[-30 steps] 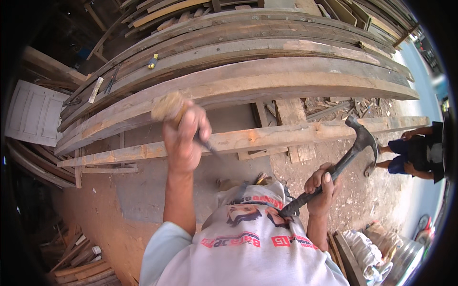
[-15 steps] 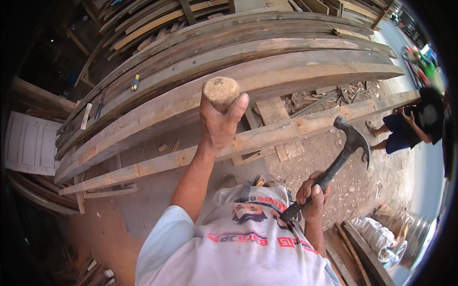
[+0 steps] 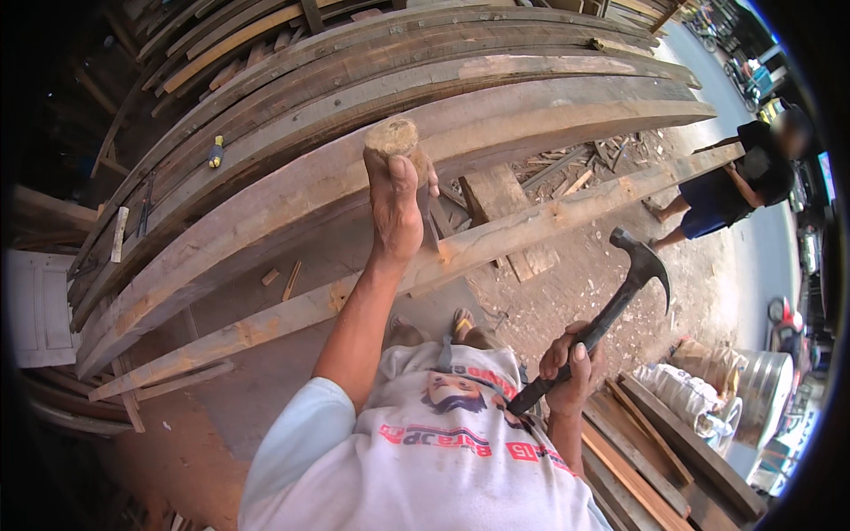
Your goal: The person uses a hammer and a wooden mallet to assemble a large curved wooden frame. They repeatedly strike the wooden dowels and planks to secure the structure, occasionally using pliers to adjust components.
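Observation:
My left hand (image 3: 396,212) is wrapped round the thick wooden handle of a chisel (image 3: 392,135), its round butt facing up. The chisel's blade runs down past my fist to the long squared beam (image 3: 522,227) that lies across in front of me; whether its edge bites into the wood I cannot tell. Small pale notches mark that beam in several places. In my right hand (image 3: 567,372) is a black claw hammer (image 3: 633,273), gripped on its handle with the head up and to the right, apart from the chisel.
Behind the beam lies a stack of heavy timbers (image 3: 292,208), with a yellow-and-black object (image 3: 216,152) on it. At the right, a person (image 3: 753,168) stands by the beam's far end, a hand on it. Bundled sacks (image 3: 677,394), a metal drum (image 3: 763,398) and boards (image 3: 642,442) stand lower right.
My left hand has turned around the chisel handle, thumb now nearer the middle. The hammer stays in my right hand. The person at the right now has a hand on the beam's end. The view has shifted.

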The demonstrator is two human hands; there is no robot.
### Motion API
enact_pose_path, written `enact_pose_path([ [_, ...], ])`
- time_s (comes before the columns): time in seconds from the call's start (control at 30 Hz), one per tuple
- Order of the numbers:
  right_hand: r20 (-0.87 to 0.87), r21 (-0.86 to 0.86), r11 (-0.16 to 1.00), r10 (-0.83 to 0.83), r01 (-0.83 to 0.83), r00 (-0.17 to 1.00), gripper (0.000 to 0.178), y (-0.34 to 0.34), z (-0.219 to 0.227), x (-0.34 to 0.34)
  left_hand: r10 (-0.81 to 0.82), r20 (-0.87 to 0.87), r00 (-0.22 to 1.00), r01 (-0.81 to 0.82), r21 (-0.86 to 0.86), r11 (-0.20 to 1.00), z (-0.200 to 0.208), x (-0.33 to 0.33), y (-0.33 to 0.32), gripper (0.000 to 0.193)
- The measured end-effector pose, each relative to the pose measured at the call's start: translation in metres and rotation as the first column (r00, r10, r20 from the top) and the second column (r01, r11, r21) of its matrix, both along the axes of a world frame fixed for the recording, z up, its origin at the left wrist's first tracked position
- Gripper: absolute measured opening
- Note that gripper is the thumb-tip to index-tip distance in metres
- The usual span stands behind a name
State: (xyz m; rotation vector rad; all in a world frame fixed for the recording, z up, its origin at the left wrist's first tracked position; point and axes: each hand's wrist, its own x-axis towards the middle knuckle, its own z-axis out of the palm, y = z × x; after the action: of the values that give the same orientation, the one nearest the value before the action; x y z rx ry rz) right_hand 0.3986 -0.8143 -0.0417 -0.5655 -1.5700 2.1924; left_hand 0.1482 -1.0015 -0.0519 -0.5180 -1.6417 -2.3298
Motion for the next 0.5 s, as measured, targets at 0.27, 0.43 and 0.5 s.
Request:
enact_pose_path([
  [0.27, 0.106, 0.127, 0.992, 0.003, -0.017, 0.994, 0.047, -0.03, -0.004, 0.015, -0.172, 0.028, 0.985, 0.171, 0.038, 0.985, 0.0, -0.006, 0.009, 0.072],
  [0.43, 0.153, 0.136, 0.989, 0.029, -0.05, 0.988, 0.051, -0.019, -0.004, 0.001, -0.242, 0.099, 0.965, 0.247, -0.043, 0.968, 0.006, -0.002, 0.008, 0.07],
  [0.5, 0.154, 0.123, 0.99, 0.045, -0.065, 0.987, 0.05, -0.01, -0.006, -0.005, -0.206, 0.173, 0.963, 0.219, -0.056, 0.974, 0.011, 0.003, 0.013, 0.062],
])
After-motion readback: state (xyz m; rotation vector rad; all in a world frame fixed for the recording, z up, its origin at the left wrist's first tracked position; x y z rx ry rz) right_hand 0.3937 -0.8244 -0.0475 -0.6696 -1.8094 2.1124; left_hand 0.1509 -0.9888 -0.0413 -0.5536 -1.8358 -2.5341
